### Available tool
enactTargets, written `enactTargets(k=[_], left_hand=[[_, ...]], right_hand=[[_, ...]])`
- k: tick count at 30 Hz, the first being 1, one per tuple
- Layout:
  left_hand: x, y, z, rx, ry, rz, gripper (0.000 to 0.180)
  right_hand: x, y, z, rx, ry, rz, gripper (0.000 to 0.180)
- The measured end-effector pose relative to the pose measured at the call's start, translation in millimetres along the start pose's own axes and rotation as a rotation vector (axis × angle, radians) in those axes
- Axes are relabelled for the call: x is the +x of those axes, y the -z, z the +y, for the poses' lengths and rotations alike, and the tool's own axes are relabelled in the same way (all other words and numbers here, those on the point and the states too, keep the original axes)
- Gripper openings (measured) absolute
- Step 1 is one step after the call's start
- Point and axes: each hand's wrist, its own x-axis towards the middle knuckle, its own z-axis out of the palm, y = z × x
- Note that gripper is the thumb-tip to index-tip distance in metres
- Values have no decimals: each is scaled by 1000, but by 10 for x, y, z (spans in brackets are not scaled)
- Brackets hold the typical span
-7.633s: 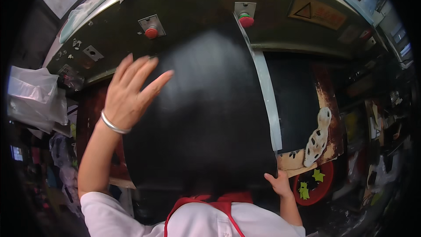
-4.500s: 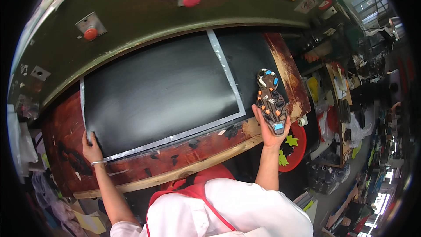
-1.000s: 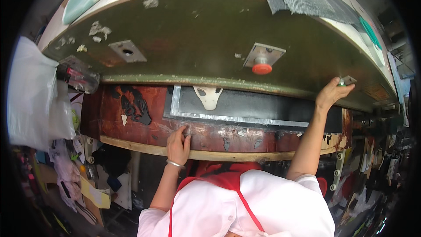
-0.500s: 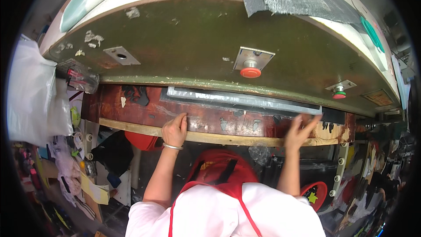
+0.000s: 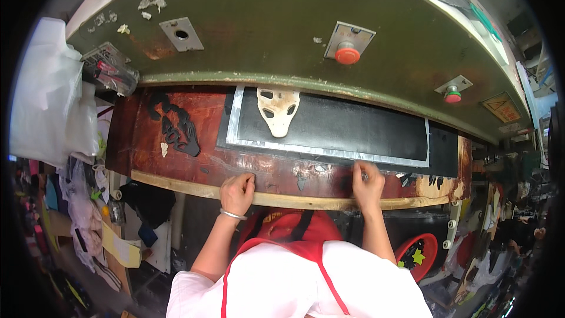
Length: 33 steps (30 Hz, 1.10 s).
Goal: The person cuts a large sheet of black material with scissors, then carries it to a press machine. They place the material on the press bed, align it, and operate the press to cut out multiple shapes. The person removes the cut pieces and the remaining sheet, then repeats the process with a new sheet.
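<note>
My left hand [image 5: 237,195] is closed in a loose fist at the wooden front edge [image 5: 176,185] of a red-brown table; nothing shows in it. Slightly blurred, my right hand [image 5: 369,185] has its fingers and thumb drawn together just below the near edge of a black board [image 5: 353,126]. Whether it pinches anything I cannot make out. A silver strip frame [image 5: 312,152] borders the board, whose far side runs under the green machine. On it lies a cream, mask-shaped piece [image 5: 278,112] with several cut-out holes.
Overhead, the green machine beam [image 5: 253,35] carries a red button [image 5: 347,54] and a green-ringed button [image 5: 452,95]. Black cut pieces [image 5: 176,129] lie at the table's left. A clear plastic bag [image 5: 50,94] hangs at left; a red bucket [image 5: 419,256] stands below right.
More of the black board shows from under the beam, and the cream piece has come into view. My right hand has moved left and closed. My view has shifted; the left hand stays similar.
</note>
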Motion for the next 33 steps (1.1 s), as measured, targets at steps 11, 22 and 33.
enactTargets(k=[11, 22, 33], left_hand=[[219, 90, 100, 248, -198, 221, 30], [-431, 290, 74, 241, -214, 136, 37], [-596, 275, 47, 289, -240, 127, 39]], right_hand=[[-389, -1115, -1266, 33, 286, -237, 104], [-514, -289, -1061, 1336, -417, -442, 103], [-772, -197, -706, 1450, -324, -242, 77]])
